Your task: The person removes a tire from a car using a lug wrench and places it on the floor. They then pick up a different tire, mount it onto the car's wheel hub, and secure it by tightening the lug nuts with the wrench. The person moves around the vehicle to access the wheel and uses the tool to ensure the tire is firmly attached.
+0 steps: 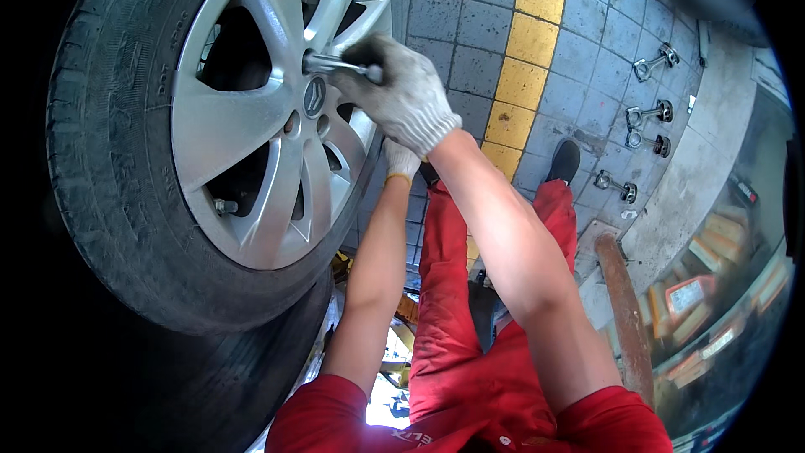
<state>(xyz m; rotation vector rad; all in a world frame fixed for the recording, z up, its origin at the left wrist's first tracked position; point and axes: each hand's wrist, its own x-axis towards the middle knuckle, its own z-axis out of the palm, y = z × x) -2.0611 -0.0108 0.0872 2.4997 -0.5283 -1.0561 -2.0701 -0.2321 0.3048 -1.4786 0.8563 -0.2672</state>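
Note:
A silver alloy wheel with a black tyre fills the left side. My right hand, in a whitish knit glove with dirty fingers, is closed at a chrome socket wrench. The socket end sits at a lug hole beside the round centre cap; part of the tool is hidden by the glove. Lower down, my left hand, also gloved, is near the wheel's right edge. Its fingers are hidden behind my right hand and the wheel, so their grip does not show.
Another tyre lies below the wheel. Several connecting rods with pistons lie on the grey tiled floor at the right. A yellow stripe crosses the tiles. A rusty pole stands near a glass-fronted case with boxes.

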